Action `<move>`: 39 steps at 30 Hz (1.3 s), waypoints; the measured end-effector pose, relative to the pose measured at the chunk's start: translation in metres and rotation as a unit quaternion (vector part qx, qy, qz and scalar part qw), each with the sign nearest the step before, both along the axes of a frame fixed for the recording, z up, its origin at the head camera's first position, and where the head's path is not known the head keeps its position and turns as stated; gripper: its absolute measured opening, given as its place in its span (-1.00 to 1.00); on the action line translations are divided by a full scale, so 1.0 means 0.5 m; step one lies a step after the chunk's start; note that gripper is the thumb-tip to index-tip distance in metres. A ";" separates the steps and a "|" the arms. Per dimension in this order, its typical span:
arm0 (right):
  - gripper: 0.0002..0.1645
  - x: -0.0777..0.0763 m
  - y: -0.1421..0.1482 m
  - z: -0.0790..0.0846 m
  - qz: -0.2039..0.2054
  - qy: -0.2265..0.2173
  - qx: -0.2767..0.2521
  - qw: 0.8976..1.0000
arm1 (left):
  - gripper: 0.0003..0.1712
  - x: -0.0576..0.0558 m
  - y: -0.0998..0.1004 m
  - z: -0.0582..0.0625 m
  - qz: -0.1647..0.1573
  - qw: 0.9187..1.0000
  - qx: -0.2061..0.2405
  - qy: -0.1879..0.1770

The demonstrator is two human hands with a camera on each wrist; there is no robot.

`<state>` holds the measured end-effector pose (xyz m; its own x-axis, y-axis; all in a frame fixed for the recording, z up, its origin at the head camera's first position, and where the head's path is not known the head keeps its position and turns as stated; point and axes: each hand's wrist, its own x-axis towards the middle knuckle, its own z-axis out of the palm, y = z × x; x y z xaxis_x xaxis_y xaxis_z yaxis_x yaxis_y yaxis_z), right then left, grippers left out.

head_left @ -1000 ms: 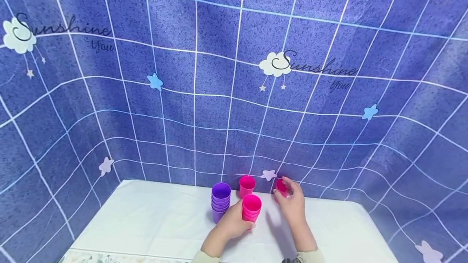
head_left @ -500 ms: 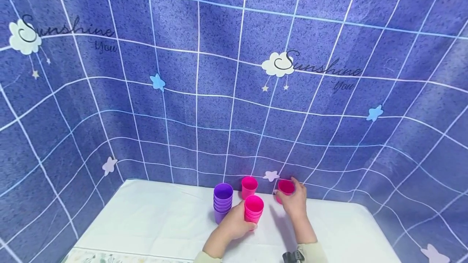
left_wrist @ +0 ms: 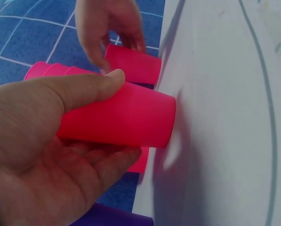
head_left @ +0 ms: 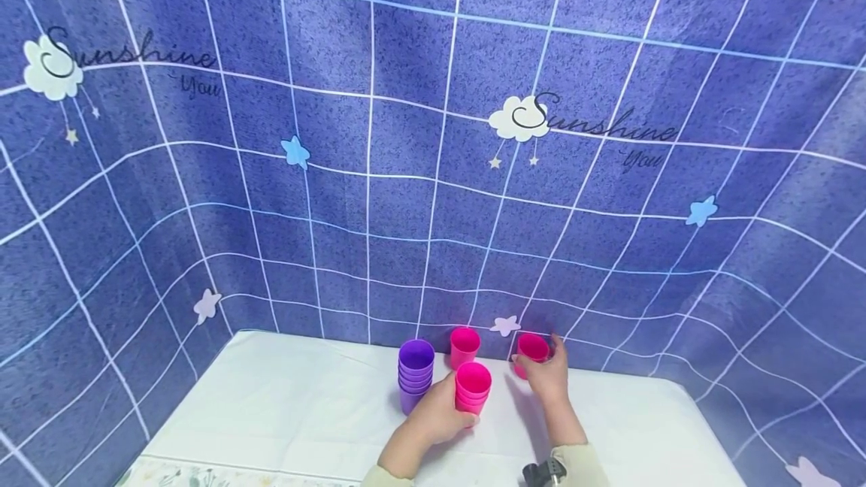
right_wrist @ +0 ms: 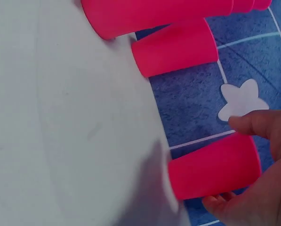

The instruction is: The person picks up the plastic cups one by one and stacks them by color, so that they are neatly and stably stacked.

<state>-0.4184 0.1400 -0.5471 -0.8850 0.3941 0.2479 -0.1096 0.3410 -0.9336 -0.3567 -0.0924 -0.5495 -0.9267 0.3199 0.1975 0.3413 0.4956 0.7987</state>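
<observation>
My left hand (head_left: 440,408) grips a stack of several nested pink cups (left_wrist: 116,113), thumb on one side and fingers on the other. The stack is upright, close over the white tabletop. At the back right, my right hand (head_left: 548,378) is round a single pink cup (right_wrist: 215,167), its thumb near the rim and fingertips at the opposite side. That cup stands upright near the wall, its mouth showing in the head view. Another single pink cup (head_left: 464,346) stands behind the held stack. Left of it is a stack of several purple cups (head_left: 416,370), partly hidden by my left hand.
The white tabletop (head_left: 298,397) ends at a blue gridded cloth wall (head_left: 379,261) at the back and sides. A patterned strip (head_left: 196,474) runs along the front left edge. A dark band (head_left: 541,472) is on my right wrist.
The fingers of my right hand have spread at the back right cup, so more of its mouth shows. My left hand keeps its hold on the pink stack. The head view has shifted slightly.
</observation>
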 end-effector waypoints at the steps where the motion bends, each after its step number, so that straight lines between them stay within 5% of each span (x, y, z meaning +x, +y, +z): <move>1: 0.15 0.000 0.001 -0.002 0.001 -0.004 -0.012 1.000 | -0.23 -0.001 0.000 -0.001 0.000 1.000 -0.001 0.000; 8: -0.20 -0.003 0.005 -0.012 -0.008 -0.016 -0.048 0.999 | -0.23 -0.004 0.000 -0.008 0.002 1.000 -0.004 -0.003; 21: -0.33 0.010 -0.021 0.027 -0.027 -0.005 -0.084 0.996 | -0.22 -0.005 -0.002 -0.004 -0.003 1.000 -0.003 -0.001; 32: -0.36 0.020 -0.049 0.052 0.032 0.001 -0.146 0.989 | -0.20 -0.009 -0.003 -0.005 -0.007 1.000 -0.003 0.004; 39: -0.37 0.029 -0.067 0.064 0.068 0.011 -0.219 0.973 | -0.19 -0.013 -0.003 -0.005 -0.007 1.000 -0.004 0.007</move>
<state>-0.4038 0.1067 -0.5151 -0.9330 0.3454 0.1008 -0.1466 -0.1093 -0.9831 -0.3630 -0.0941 -0.5521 -0.9190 0.3349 0.2080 0.3600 0.4975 0.7893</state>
